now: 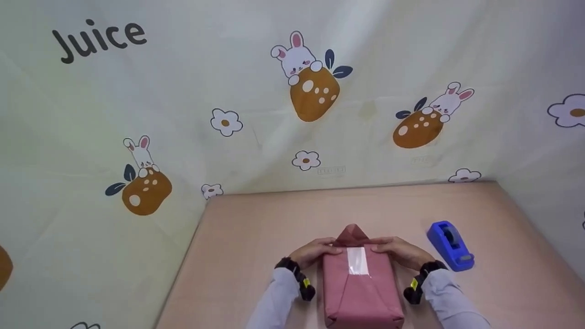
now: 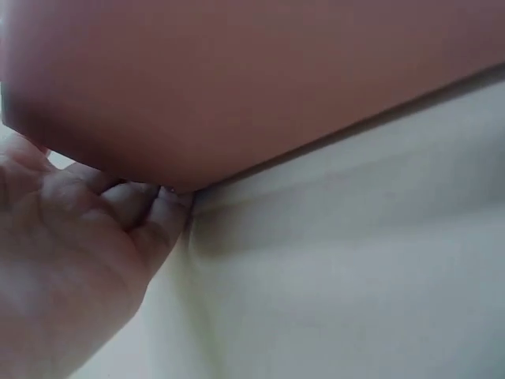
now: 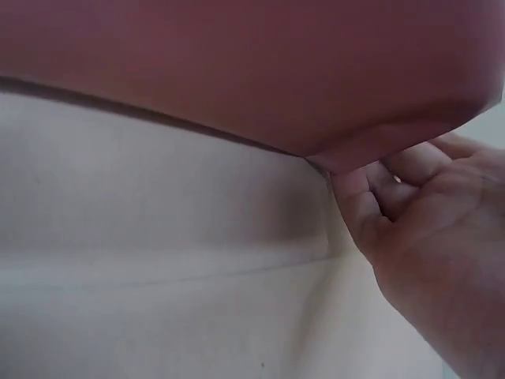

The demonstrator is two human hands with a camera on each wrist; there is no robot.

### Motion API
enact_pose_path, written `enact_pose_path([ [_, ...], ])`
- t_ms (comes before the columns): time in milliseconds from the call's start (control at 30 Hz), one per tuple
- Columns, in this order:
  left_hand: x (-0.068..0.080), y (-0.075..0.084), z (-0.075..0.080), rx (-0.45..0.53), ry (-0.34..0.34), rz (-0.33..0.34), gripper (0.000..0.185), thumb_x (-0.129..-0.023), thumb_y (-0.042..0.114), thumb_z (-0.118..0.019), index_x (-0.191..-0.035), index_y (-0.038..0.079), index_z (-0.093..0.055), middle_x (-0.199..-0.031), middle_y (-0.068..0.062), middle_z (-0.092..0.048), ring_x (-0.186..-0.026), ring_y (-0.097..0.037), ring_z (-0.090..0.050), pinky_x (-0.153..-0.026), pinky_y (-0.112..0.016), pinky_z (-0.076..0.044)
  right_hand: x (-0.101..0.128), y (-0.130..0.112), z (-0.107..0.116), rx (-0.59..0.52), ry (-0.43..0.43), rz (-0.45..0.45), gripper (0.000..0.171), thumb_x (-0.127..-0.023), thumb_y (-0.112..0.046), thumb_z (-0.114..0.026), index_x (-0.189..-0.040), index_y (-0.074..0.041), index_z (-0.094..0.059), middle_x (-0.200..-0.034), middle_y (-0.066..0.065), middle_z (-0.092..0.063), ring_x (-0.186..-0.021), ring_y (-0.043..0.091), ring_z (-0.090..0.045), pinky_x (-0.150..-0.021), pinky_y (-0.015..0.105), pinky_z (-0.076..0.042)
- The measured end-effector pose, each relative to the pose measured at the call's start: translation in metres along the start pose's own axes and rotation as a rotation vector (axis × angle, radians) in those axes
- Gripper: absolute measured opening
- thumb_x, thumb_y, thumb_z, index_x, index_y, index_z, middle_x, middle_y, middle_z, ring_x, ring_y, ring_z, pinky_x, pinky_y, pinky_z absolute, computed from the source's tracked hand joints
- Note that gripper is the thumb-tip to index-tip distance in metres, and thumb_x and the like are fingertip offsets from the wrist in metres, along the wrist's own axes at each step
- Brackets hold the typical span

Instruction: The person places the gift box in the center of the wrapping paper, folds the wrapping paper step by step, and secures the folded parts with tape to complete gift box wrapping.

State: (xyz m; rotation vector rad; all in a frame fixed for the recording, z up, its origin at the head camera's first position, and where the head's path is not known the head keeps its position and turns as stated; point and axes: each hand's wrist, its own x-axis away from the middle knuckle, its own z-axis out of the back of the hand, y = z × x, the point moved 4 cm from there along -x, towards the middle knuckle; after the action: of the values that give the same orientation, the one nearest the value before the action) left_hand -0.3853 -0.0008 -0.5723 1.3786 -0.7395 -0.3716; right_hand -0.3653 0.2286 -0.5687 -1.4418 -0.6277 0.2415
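A box wrapped in dusky pink paper [image 1: 361,297] lies lengthwise before me, with a strip of clear tape [image 1: 357,261] over the seam on its top. At its far end a pointed paper flap [image 1: 352,234] sticks out. My left hand [image 1: 313,251] holds the far left corner, thumb on top. The right hand [image 1: 402,252] grips the far right corner in the same way. Both wrist views show the left fingers [image 2: 162,221] and right fingers [image 3: 359,209] curled at the lower edge of the paper, their tips partly hidden by the box.
Right of the box, beyond my right hand, a blue tape dispenser [image 1: 450,246] stands on the pinkish tabletop [image 1: 256,228]. A pale curtain with rabbit and fruit prints [image 1: 256,73] rises along the table's back and sides.
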Motion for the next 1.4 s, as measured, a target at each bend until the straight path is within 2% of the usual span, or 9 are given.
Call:
enact_pose_path([
  [133,0.002,0.003,0.001,-0.038,0.036,-0.032,0.026,-0.082,0.026,-0.063,-0.102,0.010,-0.065,-0.097,0.005,-0.062,-0.095,-0.011,-0.053,-0.090,-0.029,-0.036,0.003,-0.003,0.000,0.057,0.030,0.043,0.043,-0.088,-0.022,-0.057,-0.123,0.000,-0.053,-0.118,0.005,-0.061,-0.105,0.008,-0.053,-0.089,0.021,-0.039],
  [333,0.006,0.012,-0.002,-0.166,0.117,-0.108,0.021,-0.083,0.024,-0.063,-0.090,0.005,-0.064,-0.089,0.003,-0.061,-0.087,-0.009,-0.052,-0.084,-0.027,-0.037,0.010,-0.012,-0.005,0.204,0.106,0.119,0.035,-0.089,-0.023,-0.056,-0.114,0.002,-0.059,-0.107,0.004,-0.063,-0.098,0.008,-0.054,-0.086,0.023,-0.039],
  [467,0.012,0.019,-0.010,-0.248,0.175,-0.205,0.016,-0.084,0.018,-0.062,-0.088,0.002,-0.062,-0.092,-0.004,-0.061,-0.086,-0.008,-0.050,-0.082,-0.025,-0.038,0.015,-0.019,-0.013,0.316,0.147,0.252,0.030,-0.090,-0.020,-0.054,-0.113,-0.001,-0.059,-0.111,0.014,-0.061,-0.098,0.007,-0.053,-0.083,0.020,-0.040],
  [700,0.029,0.040,-0.027,-0.382,0.159,-0.386,0.025,-0.090,0.005,-0.051,-0.112,0.005,-0.061,-0.113,-0.010,-0.062,-0.107,-0.016,-0.055,-0.093,-0.026,-0.041,0.019,-0.028,-0.032,0.436,0.197,0.470,0.027,-0.090,0.000,-0.048,-0.113,-0.003,-0.060,-0.113,0.017,-0.061,-0.105,0.006,-0.054,-0.089,0.016,-0.040],
  [833,0.022,0.029,-0.029,-0.525,0.214,-0.541,0.024,-0.089,0.005,-0.052,-0.106,0.010,-0.068,-0.108,-0.003,-0.066,-0.104,-0.013,-0.058,-0.093,-0.025,-0.043,0.021,-0.030,-0.038,0.504,0.266,0.650,0.026,-0.086,0.008,-0.049,-0.098,-0.004,-0.068,-0.100,0.013,-0.065,-0.098,0.021,-0.059,-0.088,0.015,-0.041],
  [933,0.023,0.026,-0.030,-0.637,0.287,-0.595,0.022,-0.090,0.008,-0.052,-0.100,0.014,-0.070,-0.106,0.000,-0.066,-0.101,-0.013,-0.058,-0.091,-0.025,-0.042,0.025,-0.032,-0.043,0.571,0.342,0.716,0.024,-0.083,0.009,-0.052,-0.091,-0.005,-0.069,-0.096,0.013,-0.066,-0.096,0.026,-0.058,-0.089,0.014,-0.039],
  [1067,0.025,0.022,-0.031,-0.601,0.327,-0.541,0.029,-0.092,0.008,-0.043,-0.098,0.015,-0.071,-0.109,-0.001,-0.064,-0.102,-0.013,-0.052,-0.090,-0.027,-0.038,0.032,-0.042,-0.053,0.615,0.402,0.720,0.024,-0.081,0.014,-0.052,-0.088,-0.002,-0.068,-0.094,0.016,-0.066,-0.092,0.029,-0.057,-0.086,0.017,-0.041],
  [1200,0.025,0.023,-0.033,-0.543,0.387,-0.490,0.028,-0.093,0.020,-0.045,-0.092,0.013,-0.072,-0.108,-0.002,-0.064,-0.100,-0.012,-0.050,-0.089,-0.029,-0.037,0.037,-0.049,-0.058,0.647,0.441,0.734,0.024,-0.078,0.016,-0.053,-0.085,-0.001,-0.068,-0.093,0.017,-0.066,-0.088,0.031,-0.056,-0.082,0.023,-0.044],
  [1400,0.024,0.030,-0.044,-0.734,0.554,-0.438,0.027,-0.078,0.045,-0.065,-0.068,0.019,-0.063,-0.092,0.010,-0.066,-0.087,-0.007,-0.050,-0.083,-0.032,-0.034,0.027,-0.029,-0.050,0.685,0.502,0.726,0.025,-0.078,0.013,-0.056,-0.083,-0.008,-0.069,-0.094,0.012,-0.067,-0.087,0.027,-0.056,-0.080,0.026,-0.044],
])
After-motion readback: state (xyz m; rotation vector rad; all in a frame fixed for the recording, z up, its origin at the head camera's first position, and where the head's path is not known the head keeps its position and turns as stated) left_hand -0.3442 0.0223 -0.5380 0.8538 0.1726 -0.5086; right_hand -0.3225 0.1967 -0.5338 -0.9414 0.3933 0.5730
